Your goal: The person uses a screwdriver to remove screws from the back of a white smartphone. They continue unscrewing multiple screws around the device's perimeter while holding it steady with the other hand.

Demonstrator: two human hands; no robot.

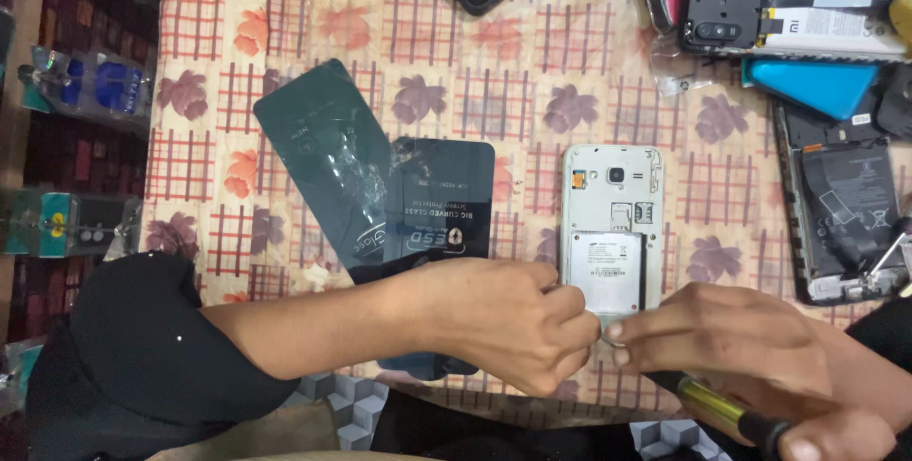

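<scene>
1. Lying face-down on the checked, flower-printed tablecloth (456,90): a white, backless rectangular phone with its silver-grey battery exposed (612,223), near the middle of the table, lower edge right under both hands.
2. Left hand (503,323) curled over the phone's bottom edge, fingers bunched tight together and pressed against the frame; whether pinching a small part there, cannot tell.
3. Right hand (731,337) meeting it from the other side, fingertips pressed together near the same bottom corner, palm and lower fingers wrapped round a yellow-and-black screwdriver handle (731,409).
4. Likely handling of the phone: light, stiff plastic shell, smooth and a little slippery at the sides; open back leaves battery, camera lens and card slots exposed, so probably fragile there.
5. Best hold, by judgement: the long side rails or bottom corners, thumb and fingers opposed, off the battery face and lens.
6. Just left of the phone, touching the left wrist: two dark glossy screen-protector sleeves (380,185), overlapping, the upper-left one tilted.
7. Well apart on the right: an opened black phone with its insides showing (845,223), a blue triangular pick (812,86), and another opened device with a white battery (798,5).
</scene>
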